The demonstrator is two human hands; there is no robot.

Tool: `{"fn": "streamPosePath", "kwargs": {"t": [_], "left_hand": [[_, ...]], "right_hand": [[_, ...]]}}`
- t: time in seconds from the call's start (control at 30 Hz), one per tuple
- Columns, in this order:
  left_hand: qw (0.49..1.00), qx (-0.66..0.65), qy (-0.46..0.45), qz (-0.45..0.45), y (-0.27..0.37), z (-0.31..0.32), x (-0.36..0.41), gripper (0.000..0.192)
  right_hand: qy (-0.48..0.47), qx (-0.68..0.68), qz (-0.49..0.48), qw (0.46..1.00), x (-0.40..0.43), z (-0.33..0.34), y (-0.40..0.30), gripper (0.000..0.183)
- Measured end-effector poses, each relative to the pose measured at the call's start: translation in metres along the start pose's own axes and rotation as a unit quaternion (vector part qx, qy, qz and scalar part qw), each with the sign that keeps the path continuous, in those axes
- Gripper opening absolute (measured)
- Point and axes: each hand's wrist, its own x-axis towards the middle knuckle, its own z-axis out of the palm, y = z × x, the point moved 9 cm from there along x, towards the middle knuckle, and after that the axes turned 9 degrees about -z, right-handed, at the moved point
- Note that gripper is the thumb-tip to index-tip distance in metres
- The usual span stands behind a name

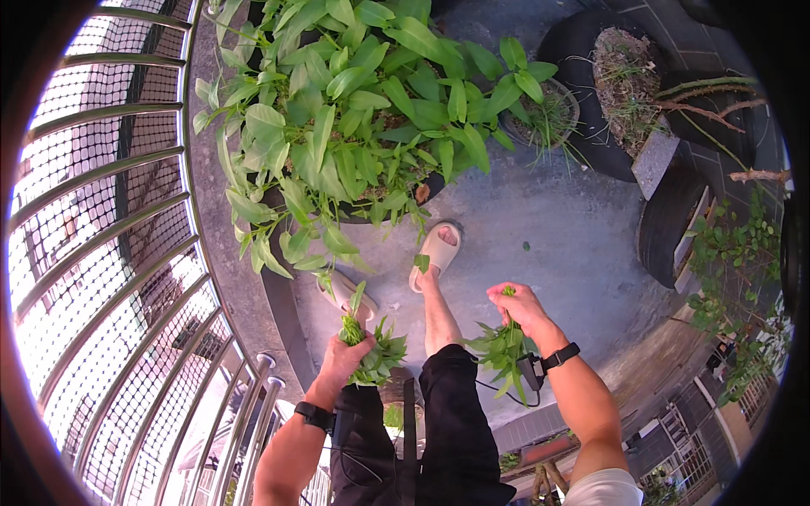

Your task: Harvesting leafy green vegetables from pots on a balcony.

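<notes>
My left hand (347, 355) is closed round a thick bunch of leafy green stems (384, 354), cut ends up and leaves hanging over the thigh. A smaller bunch of the same greens (504, 354) hangs from my right hand (520, 306), its stem ends showing between thumb and fingers. Both hands are apart, one on each side of my knees. Beyond them a dense leafy green plant (342, 126) with long pointed leaves spreads over a dark round planter (436, 188). A single leaf (422, 262) shows over my right sandal (438, 253).
A steel railing (107, 177) with black netting runs along the left, beside a concrete ledge (218, 209). At the upper right are a small pot (566, 111), a tyre planter with soil (569, 57), another tyre (664, 228) and thorny branches (702, 104). A loose leaf (526, 246) lies on the floor.
</notes>
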Motion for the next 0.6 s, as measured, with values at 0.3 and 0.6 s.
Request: {"fn": "streamPosePath", "kwargs": {"t": [0.3, 0.6], "left_hand": [[1.000, -0.018, -0.013, 0.007, -0.019, -0.018, 0.011, 0.021], [0.999, -0.040, -0.022, -0.012, -0.050, -0.034, 0.025, 0.025]], "right_hand": [[-0.062, 0.047, -0.069, 0.995, 0.027, 0.071, -0.086, 0.022], [-0.160, 0.050, -0.081, 0.983, 0.051, 0.161, -0.099, 0.025]]}}
